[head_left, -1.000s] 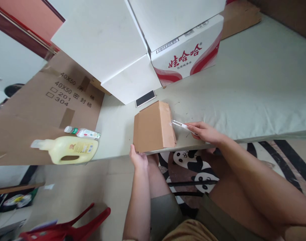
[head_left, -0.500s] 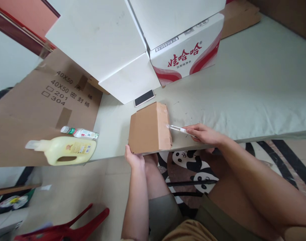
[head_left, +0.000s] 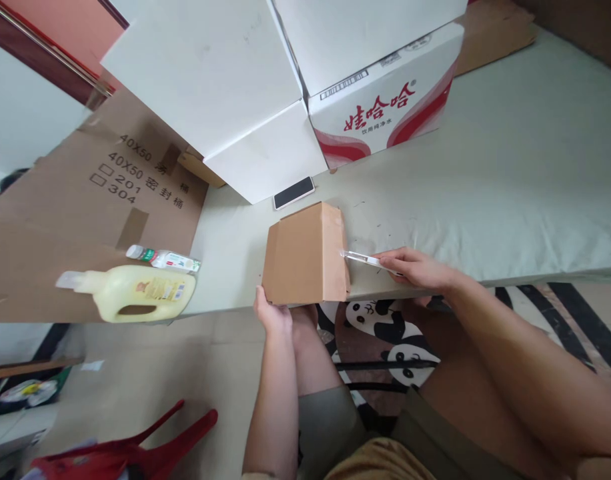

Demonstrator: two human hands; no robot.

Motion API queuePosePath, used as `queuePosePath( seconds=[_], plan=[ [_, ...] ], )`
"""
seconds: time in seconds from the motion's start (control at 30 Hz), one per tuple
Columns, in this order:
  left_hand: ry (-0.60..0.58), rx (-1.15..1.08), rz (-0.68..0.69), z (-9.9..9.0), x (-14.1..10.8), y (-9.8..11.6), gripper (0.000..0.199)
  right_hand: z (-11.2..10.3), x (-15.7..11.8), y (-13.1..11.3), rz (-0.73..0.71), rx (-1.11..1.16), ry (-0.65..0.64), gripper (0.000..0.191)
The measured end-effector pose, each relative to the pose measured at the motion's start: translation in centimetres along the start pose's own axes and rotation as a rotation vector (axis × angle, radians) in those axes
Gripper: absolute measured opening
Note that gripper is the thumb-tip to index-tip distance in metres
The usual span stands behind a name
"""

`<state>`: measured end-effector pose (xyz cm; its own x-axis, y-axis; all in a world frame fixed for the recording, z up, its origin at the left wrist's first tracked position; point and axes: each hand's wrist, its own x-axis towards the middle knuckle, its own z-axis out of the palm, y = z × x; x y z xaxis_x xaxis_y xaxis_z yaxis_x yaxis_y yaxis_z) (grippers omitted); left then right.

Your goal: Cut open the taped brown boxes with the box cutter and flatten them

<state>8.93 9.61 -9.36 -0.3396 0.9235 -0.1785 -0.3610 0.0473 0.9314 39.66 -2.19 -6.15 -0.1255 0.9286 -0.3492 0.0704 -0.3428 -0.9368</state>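
Observation:
A small brown cardboard box (head_left: 295, 257) sits at the front edge of the table, its taped side facing right. My left hand (head_left: 273, 315) grips the box's near left corner, thumb up along the side and the other fingers hidden beneath it. In my right hand (head_left: 418, 268) is a white utility knife (head_left: 368, 259), held between thumb and fingers. Its tip meets the taped side of the box, around the middle of that side; how deep it goes I cannot tell.
Behind the box lies a phone (head_left: 294, 193), in front of white cartons (head_left: 268, 150) and a red-and-white water carton (head_left: 385, 120). To the left are a yellow jug (head_left: 145, 293), a small bottle (head_left: 168, 259) and a large brown carton (head_left: 85, 220). A red stool (head_left: 150, 453) stands below on the floor.
The whole view has shifted slightly, so everything appears a little further right. Both hands keep their grips, and the knife tip stays at the box's taped side.

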Motion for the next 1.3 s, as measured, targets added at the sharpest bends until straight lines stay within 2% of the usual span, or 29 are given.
queuePosePath(
  seconds=[0.27,0.67,0.9,1.1,1.3],
  plan=[
    [-0.011,0.004,0.005,0.13,0.11,-0.1,0.029,-0.11,0.1,0.06,-0.03,-0.01,-0.009,0.054],
    [-0.008,-0.029,-0.056,0.43,-0.3,0.45,0.024,0.03,0.25,-0.09,-0.024,-0.066,-0.004,0.052],
    [0.0,-0.05,-0.064,0.83,-0.78,0.76,0.022,0.36,0.44,-0.25,-0.022,-0.083,0.031,0.059],
    [0.033,-0.054,-0.047,0.48,-0.48,0.43,0.022,0.5,0.63,-0.28,-0.033,-0.056,0.061,0.064],
    [0.014,-0.016,0.03,0.01,0.04,-0.19,0.024,0.38,0.56,-0.22,-0.033,-0.048,0.118,0.061]
  ],
)
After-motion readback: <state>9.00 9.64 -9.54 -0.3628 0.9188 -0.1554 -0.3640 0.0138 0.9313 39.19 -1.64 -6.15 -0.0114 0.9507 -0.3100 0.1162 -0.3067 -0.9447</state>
